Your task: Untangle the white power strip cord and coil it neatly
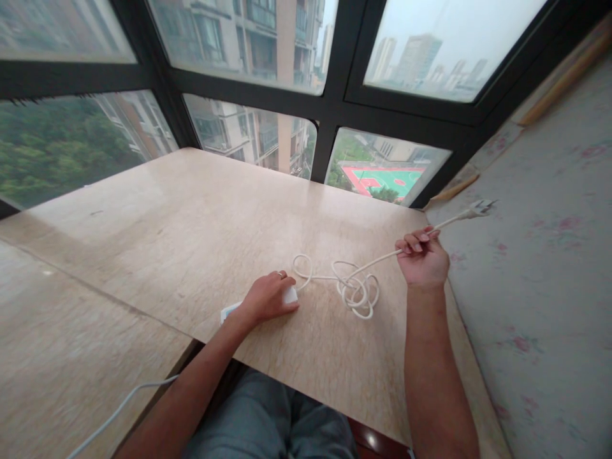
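My left hand (268,298) is closed over a white power strip (289,294) lying on the stone ledge. Its two ends show beyond the hand and wrist, while the middle is hidden. From the right end runs a white cord (354,287), which makes one small loop and then a loose tangle on the ledge. My right hand (423,258), raised near the wall, has its fingers curled around that cord. Past the fingers the cord sticks out up and to the right, ending in a white plug (478,209) with its prongs pointing right.
The beige stone ledge (143,210) meets dark-framed windows (329,115) at the back. On the right stands a wall with flowered paper (540,274), peeling near the window. Another white cable (119,405) crosses the lower left. My legs (268,421) are below the ledge's front edge.
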### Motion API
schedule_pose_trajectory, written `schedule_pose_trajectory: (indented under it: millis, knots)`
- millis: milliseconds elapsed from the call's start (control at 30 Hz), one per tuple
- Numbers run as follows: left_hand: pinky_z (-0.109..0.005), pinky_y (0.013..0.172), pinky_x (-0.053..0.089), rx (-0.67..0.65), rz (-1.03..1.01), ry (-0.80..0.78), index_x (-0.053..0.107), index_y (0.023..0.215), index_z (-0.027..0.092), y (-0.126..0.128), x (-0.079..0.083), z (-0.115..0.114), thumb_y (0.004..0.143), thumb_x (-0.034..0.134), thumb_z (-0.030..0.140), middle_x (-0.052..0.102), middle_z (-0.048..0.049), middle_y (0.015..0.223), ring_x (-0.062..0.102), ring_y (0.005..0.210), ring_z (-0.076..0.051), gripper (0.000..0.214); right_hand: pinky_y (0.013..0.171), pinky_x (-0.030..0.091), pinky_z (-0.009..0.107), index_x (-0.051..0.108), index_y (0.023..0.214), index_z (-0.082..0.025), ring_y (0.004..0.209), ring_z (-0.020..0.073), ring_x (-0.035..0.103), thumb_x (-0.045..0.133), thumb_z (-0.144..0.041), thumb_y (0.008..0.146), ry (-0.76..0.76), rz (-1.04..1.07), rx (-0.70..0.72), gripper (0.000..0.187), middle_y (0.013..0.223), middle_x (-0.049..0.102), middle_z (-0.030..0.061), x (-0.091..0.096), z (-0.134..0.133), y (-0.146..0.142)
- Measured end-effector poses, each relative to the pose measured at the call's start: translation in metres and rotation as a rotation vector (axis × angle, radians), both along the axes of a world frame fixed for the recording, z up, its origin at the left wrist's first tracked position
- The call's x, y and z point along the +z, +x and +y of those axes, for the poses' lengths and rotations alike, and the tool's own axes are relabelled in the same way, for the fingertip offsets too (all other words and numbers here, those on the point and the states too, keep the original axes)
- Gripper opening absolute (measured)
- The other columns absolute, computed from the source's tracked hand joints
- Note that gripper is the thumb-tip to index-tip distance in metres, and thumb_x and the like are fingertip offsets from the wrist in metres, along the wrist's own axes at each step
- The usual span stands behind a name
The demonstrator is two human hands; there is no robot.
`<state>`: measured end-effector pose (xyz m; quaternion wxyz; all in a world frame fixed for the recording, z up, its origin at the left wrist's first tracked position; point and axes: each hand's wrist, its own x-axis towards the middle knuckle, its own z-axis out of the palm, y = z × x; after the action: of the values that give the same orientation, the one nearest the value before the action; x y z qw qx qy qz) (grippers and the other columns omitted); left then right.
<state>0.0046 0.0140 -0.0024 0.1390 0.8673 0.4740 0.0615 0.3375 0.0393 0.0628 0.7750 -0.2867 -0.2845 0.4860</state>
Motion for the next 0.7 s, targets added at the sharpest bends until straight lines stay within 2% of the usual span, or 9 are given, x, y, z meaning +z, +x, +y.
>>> schedule_pose_trajectory:
  millis: [100,233,400,567,700]
  knots:
    - [-0.036,0.084,0.046,0.014,0.025,0.013,0.068,0.104,0.024,-0.019,0.008,0.002,0.075,0.063,0.037,0.066,-0.0092,0.104,0.061,0.096,-0.025,0.032,0.041,0.034,0.018,0.055,0.067,-0.021,0.040,0.0042,0.035,0.062,-0.026,0.088,0.005,0.027,-0.029,0.022,0.052,0.042,-0.0086,-0.002,-0.001,0.013]
    - [-0.039,0.085,0.045,0.129,0.137,0.063,0.071,0.098,0.025,-0.053,0.018,0.003,0.078,0.057,0.030,0.067,-0.0087,0.104,0.061,0.097,-0.027,0.025,0.040,0.034,0.016,0.056,0.071,-0.021,0.039,0.0031,0.035,0.065,-0.022,0.084,0.032,0.122,-0.034,0.017,0.051,0.044,-0.0099,-0.005,-0.002,0.024]
    - [-0.039,0.083,0.047,0.282,0.291,0.097,0.071,0.100,0.023,-0.091,0.018,0.003,0.074,0.052,0.022,0.068,-0.0092,0.109,0.062,0.098,-0.029,0.032,0.039,0.034,0.016,0.056,0.071,-0.021,0.038,0.0033,0.036,0.065,-0.021,0.084,0.003,0.120,-0.017,0.015,0.052,0.044,-0.0097,-0.009,0.000,0.028]
    - [-0.043,0.089,0.046,0.386,0.323,0.154,0.070,0.099,0.021,-0.104,0.012,0.001,0.075,0.046,0.012,0.066,-0.0118,0.116,0.060,0.109,-0.029,0.035,0.040,0.034,0.017,0.058,0.072,-0.021,0.039,0.0045,0.035,0.063,-0.027,0.086,-0.040,0.014,0.021,0.015,0.053,0.042,-0.0084,-0.012,0.001,0.024]
    - [-0.054,0.093,0.042,0.494,0.370,0.236,0.069,0.099,0.019,-0.102,0.006,-0.005,0.079,0.041,0.008,0.060,-0.0193,0.126,0.050,0.125,-0.034,0.037,0.042,0.036,0.019,0.057,0.071,-0.022,0.041,0.0062,0.035,0.061,-0.031,0.087,-0.064,-0.077,0.082,0.018,0.054,0.041,-0.0073,-0.011,0.002,0.011]
